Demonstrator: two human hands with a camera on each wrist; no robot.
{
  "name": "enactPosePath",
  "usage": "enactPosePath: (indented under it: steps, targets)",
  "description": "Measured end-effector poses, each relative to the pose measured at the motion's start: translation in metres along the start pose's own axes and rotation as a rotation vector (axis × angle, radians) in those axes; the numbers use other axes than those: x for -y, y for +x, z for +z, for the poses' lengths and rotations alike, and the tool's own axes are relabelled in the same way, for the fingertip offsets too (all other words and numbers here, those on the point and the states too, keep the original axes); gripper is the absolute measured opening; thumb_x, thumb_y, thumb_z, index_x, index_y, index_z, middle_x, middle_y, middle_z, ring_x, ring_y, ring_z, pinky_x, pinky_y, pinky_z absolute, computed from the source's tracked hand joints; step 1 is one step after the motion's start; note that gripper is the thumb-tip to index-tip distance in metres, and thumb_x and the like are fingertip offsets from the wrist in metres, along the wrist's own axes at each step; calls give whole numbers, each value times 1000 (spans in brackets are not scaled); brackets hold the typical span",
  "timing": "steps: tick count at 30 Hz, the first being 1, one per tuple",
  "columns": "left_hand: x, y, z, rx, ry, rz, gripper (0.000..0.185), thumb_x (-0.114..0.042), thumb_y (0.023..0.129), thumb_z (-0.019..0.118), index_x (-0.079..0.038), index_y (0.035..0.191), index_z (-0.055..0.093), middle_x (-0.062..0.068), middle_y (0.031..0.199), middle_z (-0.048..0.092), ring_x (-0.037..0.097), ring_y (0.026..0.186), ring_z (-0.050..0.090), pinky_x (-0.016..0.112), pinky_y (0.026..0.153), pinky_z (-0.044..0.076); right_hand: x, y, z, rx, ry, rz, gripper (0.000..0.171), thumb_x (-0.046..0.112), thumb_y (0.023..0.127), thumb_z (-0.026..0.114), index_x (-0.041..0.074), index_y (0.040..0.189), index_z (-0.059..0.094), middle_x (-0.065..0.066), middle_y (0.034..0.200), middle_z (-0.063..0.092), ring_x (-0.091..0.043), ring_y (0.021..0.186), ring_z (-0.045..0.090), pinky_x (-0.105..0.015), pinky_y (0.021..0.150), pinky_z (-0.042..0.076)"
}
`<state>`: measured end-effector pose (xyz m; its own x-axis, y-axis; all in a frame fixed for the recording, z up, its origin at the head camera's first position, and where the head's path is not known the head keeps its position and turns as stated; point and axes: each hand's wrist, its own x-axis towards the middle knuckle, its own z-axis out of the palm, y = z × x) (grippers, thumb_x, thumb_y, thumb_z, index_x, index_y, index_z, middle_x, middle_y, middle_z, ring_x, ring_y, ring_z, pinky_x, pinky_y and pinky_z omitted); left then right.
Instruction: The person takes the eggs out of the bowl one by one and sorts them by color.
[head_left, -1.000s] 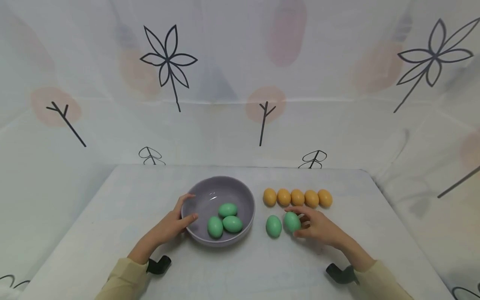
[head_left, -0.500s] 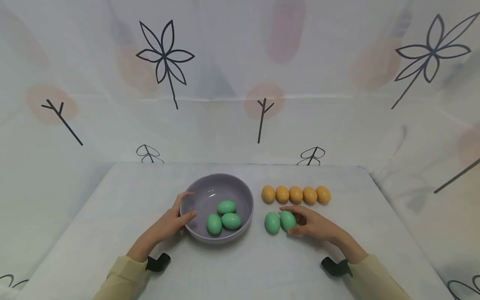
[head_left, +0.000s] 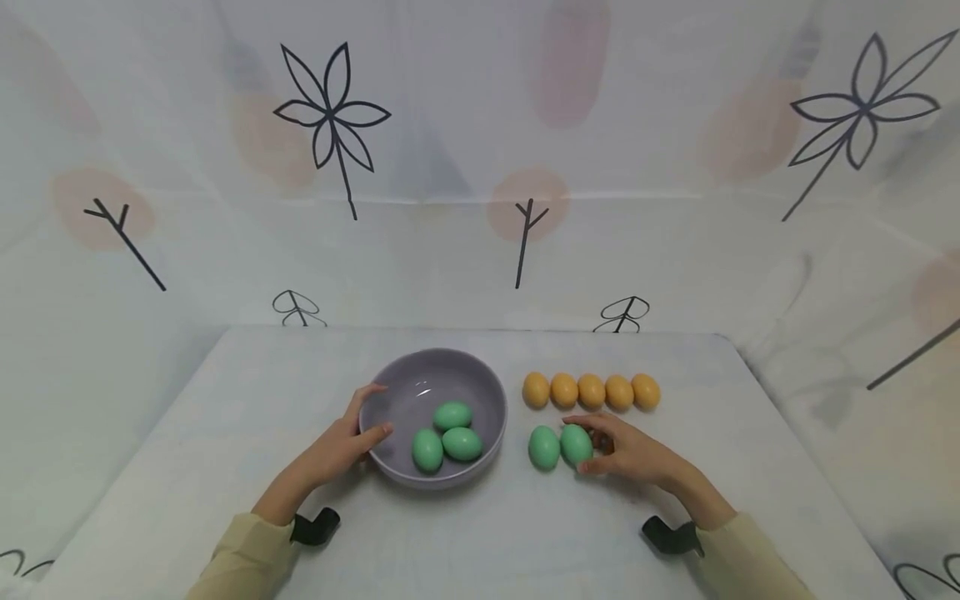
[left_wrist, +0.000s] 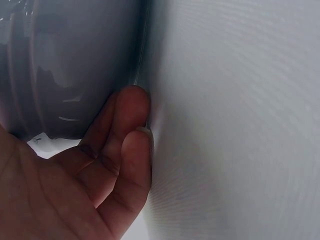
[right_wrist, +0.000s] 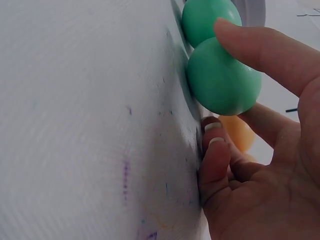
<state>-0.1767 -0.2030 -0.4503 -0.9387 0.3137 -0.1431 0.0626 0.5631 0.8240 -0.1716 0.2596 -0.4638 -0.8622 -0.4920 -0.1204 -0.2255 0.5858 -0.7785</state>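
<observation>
We hold a green egg [head_left: 576, 444] on the worktop [head_left: 225, 433], just right of the bowl [head_left: 480, 392], our right hand [head_left: 633, 454] curling thumb and fingers [right_wrist: 250, 45] round it. Smooth and rounded, it could slip, roll, or knock its touching twin [head_left: 543, 447]. Our left hand [head_left: 341, 442] grips the glossy grey bowl's rim.

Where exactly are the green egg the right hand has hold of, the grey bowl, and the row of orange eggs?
green egg [head_left: 574, 444], head view, middle of its visible shell.
grey bowl [head_left: 480, 383], head view, bare inner wall near the far rim.
row of orange eggs [head_left: 591, 391], head view, on the middle egg.
</observation>
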Motion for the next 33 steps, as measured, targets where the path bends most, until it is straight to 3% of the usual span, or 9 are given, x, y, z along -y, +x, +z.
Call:
enactPosePath:
  steps: [18, 27, 33]
  targets:
    - [2, 1, 0, 7, -12, -7, 63, -40, 100, 58, -31, 150, 21, 3, 66, 42, 19, 63, 46, 34, 64, 39, -5, -2, -3, -6, 94, 16, 71, 23, 82, 82, 10, 144, 50, -9, 101, 51, -25, 87, 46, -29, 70, 40]
    - [2, 1, 1, -3, -26, -3, 63, -40, 99, 59, -30, 150, 23, 12, 95, 53, 21, 68, 48, 35, 66, 41, -8, -2, -2, -8, 90, 19, 72, 23, 81, 83, 10, 143, 50, -9, 100, 51, -23, 85, 47, -28, 69, 40]
    - [2, 1, 1, 0, -15, -2, 63, -41, 100, 59, -30, 150, 22, 8, 77, 48, 21, 67, 49, 35, 66, 41, -8, -2, -7, 3, 124, 34, 76, 19, 79, 83, 9, 146, 48, -11, 103, 52, -26, 88, 48, -29, 70, 42]
